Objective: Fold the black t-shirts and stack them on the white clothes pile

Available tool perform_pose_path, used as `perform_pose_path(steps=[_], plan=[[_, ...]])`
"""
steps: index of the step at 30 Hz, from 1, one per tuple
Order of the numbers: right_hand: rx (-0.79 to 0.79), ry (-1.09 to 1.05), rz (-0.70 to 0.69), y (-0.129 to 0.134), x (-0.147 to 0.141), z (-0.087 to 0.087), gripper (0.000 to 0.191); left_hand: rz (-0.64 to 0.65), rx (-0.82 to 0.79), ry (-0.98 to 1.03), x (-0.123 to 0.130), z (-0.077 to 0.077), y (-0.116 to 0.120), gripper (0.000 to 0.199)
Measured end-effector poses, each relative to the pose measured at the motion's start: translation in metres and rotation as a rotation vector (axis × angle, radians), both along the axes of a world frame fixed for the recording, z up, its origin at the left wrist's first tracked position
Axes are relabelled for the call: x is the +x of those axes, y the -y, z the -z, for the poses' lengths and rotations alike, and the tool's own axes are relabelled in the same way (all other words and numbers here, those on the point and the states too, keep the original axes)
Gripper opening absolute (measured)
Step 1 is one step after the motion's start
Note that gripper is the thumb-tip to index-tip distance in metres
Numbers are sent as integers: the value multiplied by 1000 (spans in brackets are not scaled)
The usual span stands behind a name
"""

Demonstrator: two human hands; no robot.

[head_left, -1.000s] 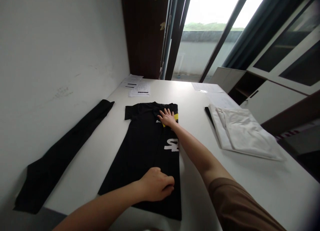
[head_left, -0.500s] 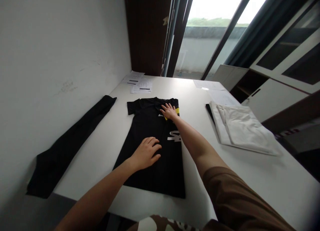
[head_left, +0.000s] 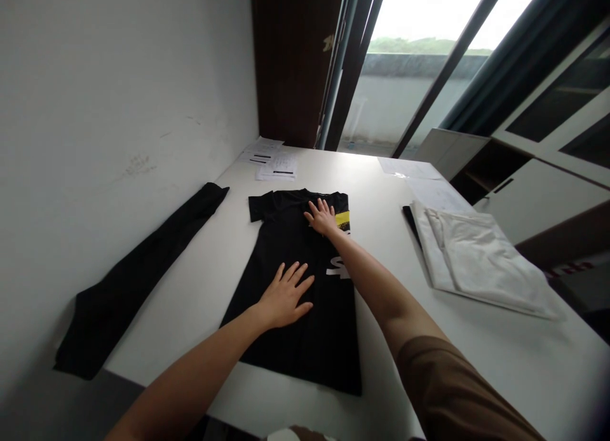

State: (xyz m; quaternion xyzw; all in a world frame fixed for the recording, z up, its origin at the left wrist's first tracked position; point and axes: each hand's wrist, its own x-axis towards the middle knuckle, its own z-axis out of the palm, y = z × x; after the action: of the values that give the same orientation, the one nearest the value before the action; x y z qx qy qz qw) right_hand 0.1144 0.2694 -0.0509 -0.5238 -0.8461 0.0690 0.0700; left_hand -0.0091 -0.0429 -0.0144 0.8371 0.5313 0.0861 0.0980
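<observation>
A black T-shirt point(head_left: 295, 244) with a yellow patch and white lettering lies on the white table point(head_left: 381, 187), folded lengthwise, its collar end away from me. One short sleeve sticks out at the far left. My left hand point(head_left: 286, 296) rests flat on the middle of the shirt, fingers spread. Farther up, near the collar, my right hand point(head_left: 323, 217) is laid on the cloth with its fingers apart. Part of the print is hidden beneath my right hand and forearm. Neither hand grips anything.
Folded black trousers point(head_left: 143, 282) lie along the left edge by the wall. To the right is a folded white garment point(head_left: 486, 257) with something black under it. Paper sheets point(head_left: 276, 164) lie at the far left corner, and more sheets point(head_left: 410, 168) at the far right.
My left hand's fingers have spread wider on the shirt. My right hand has shifted slightly left across the cloth, showing more of the yellow patch. The view has turned a little.
</observation>
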Motion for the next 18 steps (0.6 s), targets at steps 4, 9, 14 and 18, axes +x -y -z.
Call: perform_pose_path(steps=[4,9,14,18], plan=[[-27,-12,-24,0,-9,-2,68,18,-50,-10,-5,-8,0,68],[71,-134,-73,14,-45,-12,57,6,-176,-26,-36,-32,-2,63],[50,-199,-363,50,-108,-23,55,-134,-224,-64,-52,-41,-2,64],[15,-139,-244,70,-152,-27,58,-164,-201,-110,-40,-32,4,75]])
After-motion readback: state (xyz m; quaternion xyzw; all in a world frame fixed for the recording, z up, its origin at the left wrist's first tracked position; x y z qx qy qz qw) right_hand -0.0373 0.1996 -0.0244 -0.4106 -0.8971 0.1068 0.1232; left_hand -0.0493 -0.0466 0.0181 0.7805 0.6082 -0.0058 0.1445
